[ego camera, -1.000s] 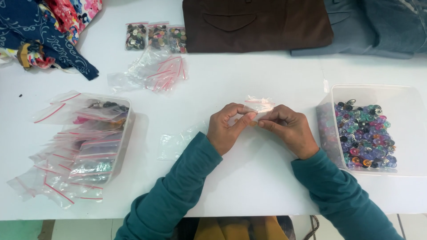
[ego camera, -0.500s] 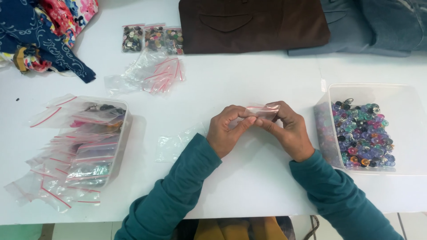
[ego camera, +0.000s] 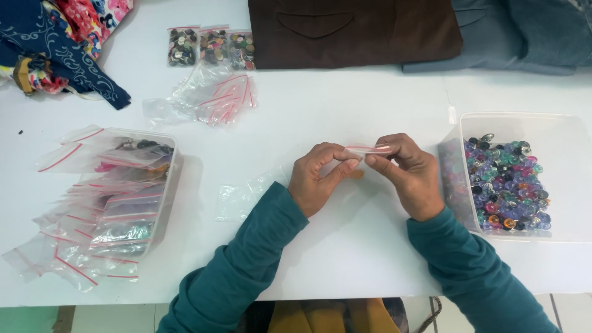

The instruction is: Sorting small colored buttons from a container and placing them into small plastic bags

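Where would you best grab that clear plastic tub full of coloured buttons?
Probably by the two long walls of the clear plastic tub of coloured buttons, hands coming from above at its sides. It sits flat and open-topped, its walls stand free of the white table, and the rim looks bare.

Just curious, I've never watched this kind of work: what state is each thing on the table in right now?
Small bag: pinched at its red strip by left hand and right hand.
Right tub: open, partly filled with coloured beads.
Left tub: open, overflowing with bags.
Three bags: filled, lying flat.
Empty bags: loose pile.
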